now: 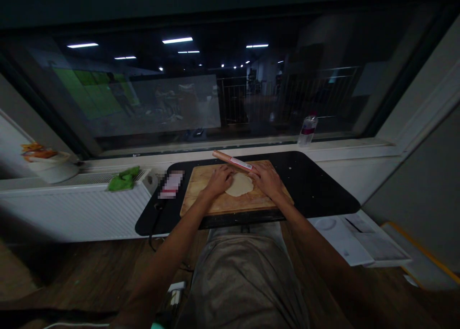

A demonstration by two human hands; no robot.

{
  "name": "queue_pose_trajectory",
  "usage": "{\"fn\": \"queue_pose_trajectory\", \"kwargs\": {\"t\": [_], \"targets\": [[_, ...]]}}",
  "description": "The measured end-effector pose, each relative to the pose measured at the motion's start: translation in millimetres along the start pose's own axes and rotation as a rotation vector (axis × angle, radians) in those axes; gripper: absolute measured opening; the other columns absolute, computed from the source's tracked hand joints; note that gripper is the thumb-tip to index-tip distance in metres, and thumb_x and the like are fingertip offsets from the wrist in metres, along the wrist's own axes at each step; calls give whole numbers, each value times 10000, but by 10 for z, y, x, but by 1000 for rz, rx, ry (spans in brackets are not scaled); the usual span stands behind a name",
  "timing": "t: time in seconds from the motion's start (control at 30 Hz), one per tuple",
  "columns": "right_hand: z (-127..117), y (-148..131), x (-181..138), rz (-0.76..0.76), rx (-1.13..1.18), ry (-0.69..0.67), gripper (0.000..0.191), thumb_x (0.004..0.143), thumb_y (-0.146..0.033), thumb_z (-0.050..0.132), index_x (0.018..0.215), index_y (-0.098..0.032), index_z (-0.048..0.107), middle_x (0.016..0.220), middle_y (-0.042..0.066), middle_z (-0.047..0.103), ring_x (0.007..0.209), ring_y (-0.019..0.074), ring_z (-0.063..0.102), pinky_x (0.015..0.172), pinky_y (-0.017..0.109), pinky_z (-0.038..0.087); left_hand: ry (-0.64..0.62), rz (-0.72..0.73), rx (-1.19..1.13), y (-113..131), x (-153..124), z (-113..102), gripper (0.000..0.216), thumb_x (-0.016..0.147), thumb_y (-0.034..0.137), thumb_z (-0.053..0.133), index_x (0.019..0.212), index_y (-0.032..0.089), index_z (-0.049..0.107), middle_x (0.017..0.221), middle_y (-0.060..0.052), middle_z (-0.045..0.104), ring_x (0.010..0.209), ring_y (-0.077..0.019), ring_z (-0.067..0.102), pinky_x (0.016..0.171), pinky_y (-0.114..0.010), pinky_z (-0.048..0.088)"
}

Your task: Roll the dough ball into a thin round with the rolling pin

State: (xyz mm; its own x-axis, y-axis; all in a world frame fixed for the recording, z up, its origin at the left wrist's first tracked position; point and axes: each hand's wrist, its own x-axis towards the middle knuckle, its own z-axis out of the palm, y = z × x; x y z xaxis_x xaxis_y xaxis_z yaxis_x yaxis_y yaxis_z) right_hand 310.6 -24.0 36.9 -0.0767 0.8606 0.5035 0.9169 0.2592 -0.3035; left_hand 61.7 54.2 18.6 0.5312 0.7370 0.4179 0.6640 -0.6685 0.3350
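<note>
A flat, rounded sheet of dough (pixel 238 185) lies on a wooden cutting board (pixel 201 195). My left hand (pixel 219 179) is at the dough's left edge, its fingers bent and closed on the rim. Over the right end of a wooden rolling pin (pixel 224 157) is my right hand (pixel 269 180), fingers curled round it, with the thumb beside the dough's right edge. The pin slants across the back of the board, its far left end free and a white and red label near its middle. My right hand covers the pin's other end.
Under the board is a black tabletop (pixel 316 190), with a blurred-out phone-like rectangle (pixel 171 184) on its left. A plastic bottle (pixel 308 129) stands on the windowsill. On the radiator (pixel 89 219) are a green cloth (pixel 124 178) and a white pot (pixel 52 168).
</note>
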Motion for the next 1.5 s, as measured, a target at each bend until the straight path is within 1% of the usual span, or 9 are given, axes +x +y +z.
{"fn": "queue_pose_trajectory", "kwargs": {"t": [0.3, 0.4, 0.57, 0.73, 0.87, 1.0, 1.17, 1.33, 1.5], "targets": [[-48, -46, 6, 23, -25, -47, 476, 1159, -348, 685, 1632, -311, 720, 1532, 102, 792, 1398, 336, 714, 1198, 463, 566, -63, -13, 123, 58, -26, -28, 379, 1106, 191, 575, 1359, 220, 856, 1516, -167, 725, 1476, -380, 623, 1251, -609, 526], [-61, -55, 7, 14, -20, -55, 465, 1165, -347, 677, 1623, -287, 726, 1526, 111, 794, 1390, 333, 721, 1195, 455, 563, -66, -18, 120, 65, -28, -21, 393, 1108, 184, 566, 1383, 228, 844, 1543, -161, 710, 1500, -371, 603, 1260, -601, 516], [-58, -50, 2, 25, -30, -47, 451, 1166, -356, 676, 1608, -288, 735, 1546, 104, 788, 1402, 336, 719, 1185, 453, 576, -50, -37, 81, 47, -23, 4, 459, 1097, 186, 582, 1491, 255, 808, 1600, -154, 680, 1524, -369, 581, 1249, -591, 529], [-39, -30, -3, 26, -21, -50, 472, 1161, -366, 686, 1632, -337, 713, 1565, 69, 783, 1402, 321, 727, 1176, 449, 592, -67, -45, 51, 34, -13, 17, 426, 1114, 232, 585, 1434, 270, 862, 1541, -147, 699, 1506, -372, 588, 1244, -590, 522], [-27, -23, -1, 24, -18, -45, 479, 1155, -353, 683, 1633, -327, 713, 1585, 69, 775, 1407, 323, 723, 1190, 457, 588, -51, -44, 38, 38, -11, 22, 418, 1098, 229, 605, 1412, 272, 877, 1535, -146, 700, 1515, -376, 584, 1260, -598, 512], [-31, -21, 0, 20, -17, -43, 494, 1146, -351, 686, 1637, -307, 715, 1570, 94, 780, 1402, 337, 721, 1196, 469, 582, -61, -62, 13, 42, 1, 22, 371, 1141, 313, 609, 1399, 286, 874, 1531, -141, 705, 1531, -379, 574, 1258, -613, 514], [-24, -8, -4, 4, -20, -42, 482, 1158, -361, 669, 1635, -308, 714, 1569, 93, 778, 1403, 328, 718, 1206, 465, 574, -92, -96, -31, 50, 18, 24, 379, 1172, 393, 605, 1467, 324, 834, 1585, -116, 669, 1539, -367, 561, 1304, -646, 455], [-30, -27, -2, 18, -39, -47, 481, 1165, -373, 661, 1642, -324, 708, 1559, 85, 784, 1389, 322, 721, 1209, 459, 565, -117, -102, -5, 104, 13, -7, 393, 1174, 396, 582, 1461, 314, 838, 1592, -126, 651, 1535, -376, 540, 1297, -636, 447], [-65, -59, -1, 5, -18, -44, 466, 1160, -353, 675, 1619, -298, 732, 1568, 104, 778, 1420, 330, 710, 1220, 456, 549, -118, -78, 47, 155, 1, -32, 389, 1167, 350, 571, 1448, 302, 836, 1634, -142, 638, 1548, -392, 530, 1269, -643, 469]]}}
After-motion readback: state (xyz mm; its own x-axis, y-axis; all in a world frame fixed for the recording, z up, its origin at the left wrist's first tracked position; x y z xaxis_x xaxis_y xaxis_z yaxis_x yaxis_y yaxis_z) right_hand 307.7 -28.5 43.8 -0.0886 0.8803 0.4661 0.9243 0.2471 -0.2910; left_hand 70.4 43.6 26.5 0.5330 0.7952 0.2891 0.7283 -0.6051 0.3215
